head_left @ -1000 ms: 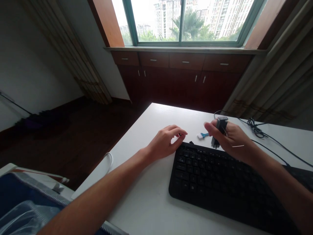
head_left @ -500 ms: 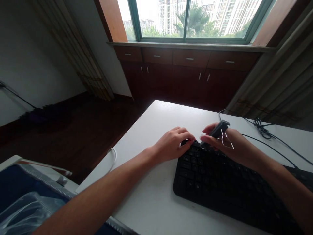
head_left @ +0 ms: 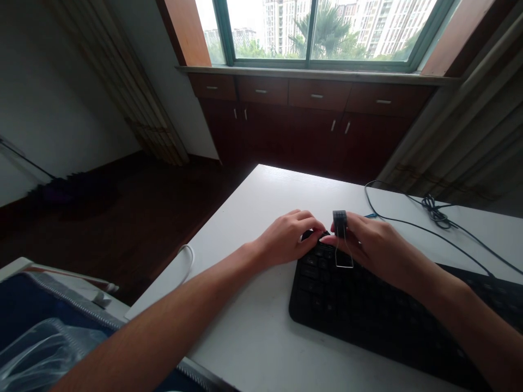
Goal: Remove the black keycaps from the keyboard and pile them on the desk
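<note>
Wire-looped black tool (head_left: 340,223) shifted toward curled left hand (head_left: 291,237), grip unclear; right hand (head_left: 375,239) pinches it.

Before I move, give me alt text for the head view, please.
The right hand holds a small black tool with a wire loop over a black keyboard on a white table; the left hand is at the keyboard's far left corner. A bundled dark cable lies farther right.

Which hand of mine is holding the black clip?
Your right hand: its fingers hold the clip. Your left hand, at the far left corner of the keyboard, has none.
</note>
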The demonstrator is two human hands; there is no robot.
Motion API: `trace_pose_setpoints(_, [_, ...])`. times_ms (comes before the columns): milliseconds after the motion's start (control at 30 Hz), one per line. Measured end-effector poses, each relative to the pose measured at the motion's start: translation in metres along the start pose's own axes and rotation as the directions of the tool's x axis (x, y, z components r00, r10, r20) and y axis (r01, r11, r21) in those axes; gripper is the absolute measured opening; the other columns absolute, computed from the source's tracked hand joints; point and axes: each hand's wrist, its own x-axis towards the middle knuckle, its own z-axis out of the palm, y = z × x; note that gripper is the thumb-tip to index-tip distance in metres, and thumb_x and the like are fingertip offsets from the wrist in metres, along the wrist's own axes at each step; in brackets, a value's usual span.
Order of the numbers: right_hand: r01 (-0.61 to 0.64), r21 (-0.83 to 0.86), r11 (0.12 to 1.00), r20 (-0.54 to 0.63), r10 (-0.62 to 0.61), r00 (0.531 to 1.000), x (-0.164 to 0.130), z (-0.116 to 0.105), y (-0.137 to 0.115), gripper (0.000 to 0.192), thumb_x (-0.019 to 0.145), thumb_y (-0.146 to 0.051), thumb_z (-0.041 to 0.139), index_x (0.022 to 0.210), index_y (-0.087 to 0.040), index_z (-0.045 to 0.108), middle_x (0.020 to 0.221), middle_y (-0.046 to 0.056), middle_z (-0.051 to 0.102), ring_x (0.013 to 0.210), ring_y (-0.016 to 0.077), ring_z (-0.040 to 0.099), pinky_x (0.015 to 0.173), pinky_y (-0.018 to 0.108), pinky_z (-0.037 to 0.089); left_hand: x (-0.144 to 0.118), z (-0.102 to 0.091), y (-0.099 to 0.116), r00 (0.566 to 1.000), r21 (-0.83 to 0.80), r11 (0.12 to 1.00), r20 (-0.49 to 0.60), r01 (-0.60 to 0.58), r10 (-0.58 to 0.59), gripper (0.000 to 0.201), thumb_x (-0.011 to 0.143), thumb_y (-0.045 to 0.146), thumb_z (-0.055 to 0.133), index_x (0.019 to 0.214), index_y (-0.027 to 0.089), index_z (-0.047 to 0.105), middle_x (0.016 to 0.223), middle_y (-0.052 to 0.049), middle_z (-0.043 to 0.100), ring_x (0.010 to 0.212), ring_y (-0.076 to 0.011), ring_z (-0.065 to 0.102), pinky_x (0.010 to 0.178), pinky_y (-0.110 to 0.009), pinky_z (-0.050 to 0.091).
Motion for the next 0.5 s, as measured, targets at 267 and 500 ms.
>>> trace_pose_setpoints(267, [-0.039, 0.022, 0.999, -0.056, 0.040, 0.998, -0.005, 0.010, 0.013, 0.020, 0.098, -0.040, 0.052, 0.098, -0.021, 0.051, 0.075, 0.003, 0.064, 0.058, 0.0185, 0.060, 0.057, 0.031, 0.045, 0.001, 0.000, -0.001, 0.999, -0.066, 0.998, 0.052, 0.001, 0.002, 0.021, 0.098, 0.023, 0.050, 0.107, 0.018, 0.068, 0.105, -0.008, 0.067, 0.093, -0.0178, 0.063, 0.083, -0.030, 0.053])
trace_pose_setpoints(500, [-0.012, 0.017, 1.000, -0.250, 0.016, 0.968, -0.011, 0.024, 0.022, 0.014, 0.098, -0.034, 0.052, 0.099, -0.020, 0.049, 0.078, 0.006, 0.067, 0.059, 0.0181, 0.062, 0.058, 0.031, 0.048, 0.001, 0.001, -0.002, 0.998, -0.094, 0.995, 0.057, 0.035, -0.029, 0.021, 0.099, 0.025, 0.051, 0.107, 0.018, 0.069, 0.102, -0.008, 0.068, 0.092, -0.0179, 0.064, 0.082, -0.030, 0.053])
